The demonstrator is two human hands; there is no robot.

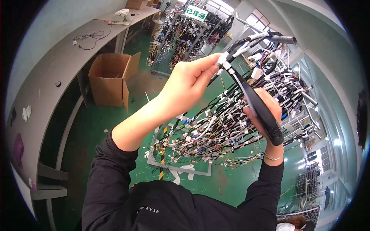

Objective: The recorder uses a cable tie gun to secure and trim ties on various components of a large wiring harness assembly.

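My right hand (266, 111) is wrapped round a black long-nosed hand tool (256, 98), which looks like a cable tie gun. The tool's nose points up and away, meeting a white tie or clip (226, 64) on a wiring harness (236, 48) of black and white cables. Thumb and forefinger of my left hand (190, 77) pinch the harness right beside that white piece. The harness loops over the end of a grey rack bar (285, 39). Below my hands hang many more harnesses (216, 131) with white connectors. My right fingertips are partly hidden behind the tool.
An open cardboard box (110, 79) stands on the green floor at left, beside a long curved-looking table (46, 73) bearing loose wires. Another loaded harness rack (181, 34) with a green-and-white sign stands at the back. The near rack's metal base frame (185, 169) lies low in front.
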